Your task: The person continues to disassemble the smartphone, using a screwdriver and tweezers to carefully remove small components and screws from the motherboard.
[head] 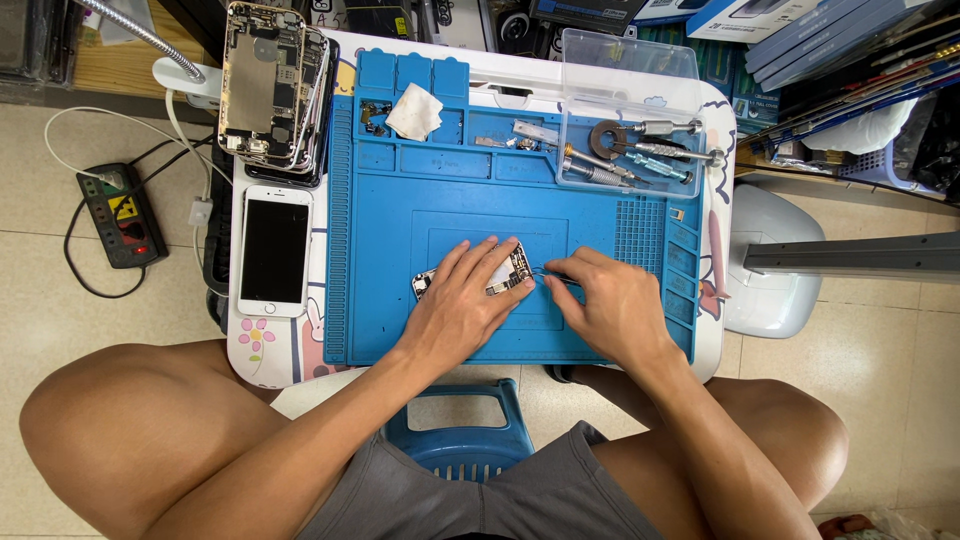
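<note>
Pinning down an opened phone chassis (503, 272) is the left hand (462, 303), fingers spread flat over it, so most of the chassis is hidden. A thin pair of tweezers (547, 274) is pinched in the right hand (613, 305), fingers closed together, tip aimed at the chassis edge. All of it is laid on a blue repair mat (400, 215) on a small white table (275, 350). A white phone (274, 250) is placed face up just left of the mat, with stacked phone frames (270, 85) above it. Screwdrivers are kept in a clear plastic tray (630, 115) at the mat's top right.
</note>
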